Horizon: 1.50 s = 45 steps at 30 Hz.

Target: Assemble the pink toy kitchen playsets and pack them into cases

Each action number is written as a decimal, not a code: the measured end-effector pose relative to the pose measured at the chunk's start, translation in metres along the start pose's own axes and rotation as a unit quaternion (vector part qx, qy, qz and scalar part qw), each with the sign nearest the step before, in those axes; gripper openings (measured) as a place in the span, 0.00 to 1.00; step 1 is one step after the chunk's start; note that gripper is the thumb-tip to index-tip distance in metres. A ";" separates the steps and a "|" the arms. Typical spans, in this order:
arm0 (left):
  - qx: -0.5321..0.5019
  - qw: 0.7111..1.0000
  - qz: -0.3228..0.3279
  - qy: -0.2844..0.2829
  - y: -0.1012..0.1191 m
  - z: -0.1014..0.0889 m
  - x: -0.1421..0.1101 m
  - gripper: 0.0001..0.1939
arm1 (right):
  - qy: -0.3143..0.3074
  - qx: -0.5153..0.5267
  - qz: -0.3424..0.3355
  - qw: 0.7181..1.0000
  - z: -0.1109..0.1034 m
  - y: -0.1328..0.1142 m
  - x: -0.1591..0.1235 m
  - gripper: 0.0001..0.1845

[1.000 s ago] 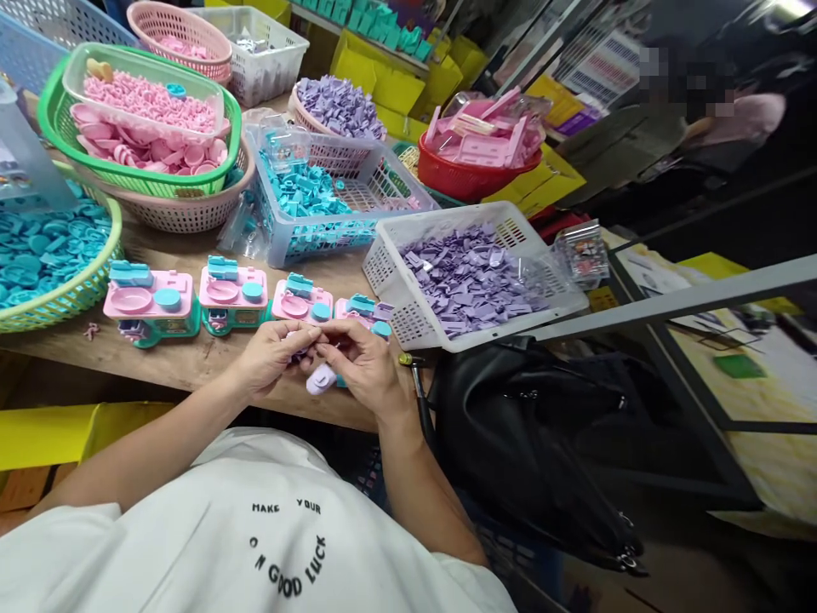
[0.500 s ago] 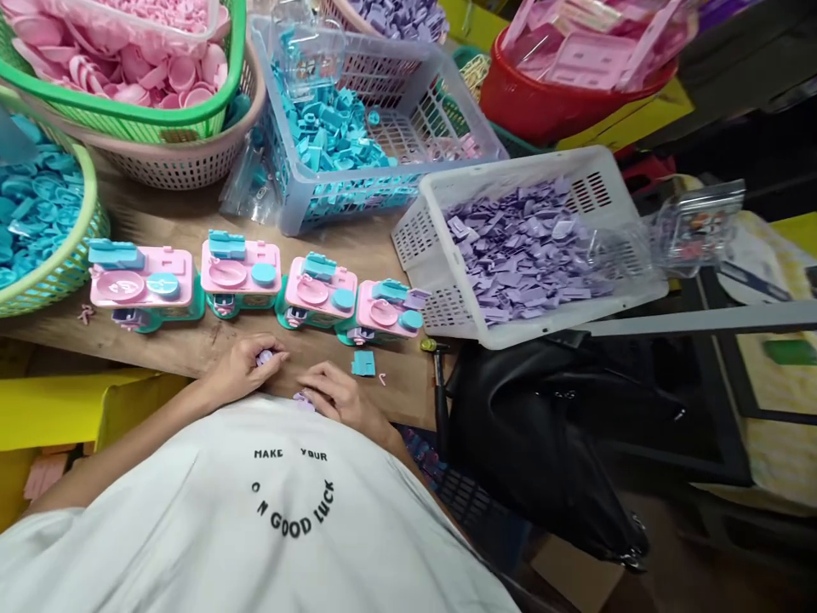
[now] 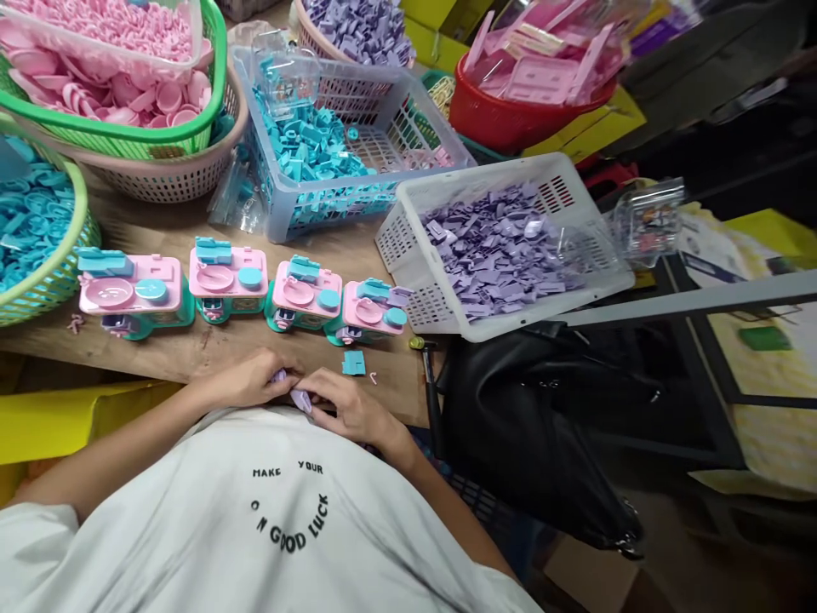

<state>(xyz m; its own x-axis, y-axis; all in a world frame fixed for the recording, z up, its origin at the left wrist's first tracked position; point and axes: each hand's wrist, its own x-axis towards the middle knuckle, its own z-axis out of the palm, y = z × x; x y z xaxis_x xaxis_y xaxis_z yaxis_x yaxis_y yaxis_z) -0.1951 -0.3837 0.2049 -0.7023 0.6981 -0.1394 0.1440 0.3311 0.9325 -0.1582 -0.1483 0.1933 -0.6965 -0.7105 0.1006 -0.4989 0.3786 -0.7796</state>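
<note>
At the table's near edge my left hand (image 3: 260, 377) pinches a small purple plastic piece, mostly covered by the fingers. Close against it, my right hand (image 3: 345, 402) holds another purple plastic piece (image 3: 301, 398) between thumb and fingers. The two hands meet, and whether the pieces touch I cannot tell. Beyond them stands a row of several pink and teal toy kitchen units (image 3: 228, 277), with round blue lids and small purple drawers. To the right of my hands lie a flat teal piece (image 3: 353, 363) and a tiny pink hook-shaped piece (image 3: 374, 377).
A white basket of purple pieces (image 3: 463, 328) stands at the right, tilted. Behind are a clear crate of teal parts (image 3: 281, 191), a green basket of pink parts (image 3: 128, 140) and a red basin (image 3: 504, 119). A hammer (image 3: 431, 400) and black bag (image 3: 511, 409) border the right.
My hands have come together, the left moving right towards the other. More of the purple piece in my right hand shows now. The camera view has shifted slightly.
</note>
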 end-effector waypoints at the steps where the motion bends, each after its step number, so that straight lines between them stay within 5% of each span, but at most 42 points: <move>1: -0.033 0.999 0.001 0.021 0.004 -0.001 0.002 0.12 | 0.030 0.010 0.004 0.999 -0.001 0.001 0.001 0.19; 7: -0.176 0.975 -0.014 0.138 0.039 -0.008 0.017 0.18 | 0.217 0.085 0.054 0.971 -0.016 -0.006 0.021 0.21; 11: -0.190 0.960 -0.002 0.207 0.058 -0.008 0.021 0.13 | 0.274 -0.033 0.020 0.961 -0.034 -0.022 0.035 0.19; 15: -0.043 0.963 0.023 0.266 0.080 -0.030 0.031 0.07 | 0.275 -0.153 0.009 0.949 -0.073 -0.026 0.058 0.15; 18: 0.104 0.947 0.023 0.302 0.095 -0.062 0.056 0.06 | 0.227 -0.231 0.072 0.943 -0.106 -0.013 0.086 0.11; 23: 0.274 0.941 -0.055 0.192 0.093 -0.104 0.122 0.02 | 0.103 -0.253 0.163 0.948 -0.124 0.010 0.121 0.09; 29: 0.297 0.945 -0.121 0.063 0.076 -0.126 0.164 0.08 | 0.116 -0.272 0.127 0.947 -0.114 0.017 0.120 0.11; 41: 0.210 0.955 -0.164 0.128 0.080 -0.120 0.167 0.11 | 0.198 -0.314 0.091 0.924 -0.096 0.025 0.112 0.11; 45: 0.233 0.963 -0.118 0.068 0.071 -0.120 0.171 0.11 | 0.215 -0.308 0.078 0.923 -0.091 0.024 0.111 0.13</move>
<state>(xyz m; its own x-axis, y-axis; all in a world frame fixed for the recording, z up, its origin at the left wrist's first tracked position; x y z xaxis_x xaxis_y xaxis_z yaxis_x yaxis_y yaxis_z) -0.3889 -0.3167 0.2874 -0.8345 0.4885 -0.2549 0.2430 0.7415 0.6254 -0.2938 -0.1639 0.2420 -0.8593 -0.3674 0.3559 -0.4812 0.8165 -0.3189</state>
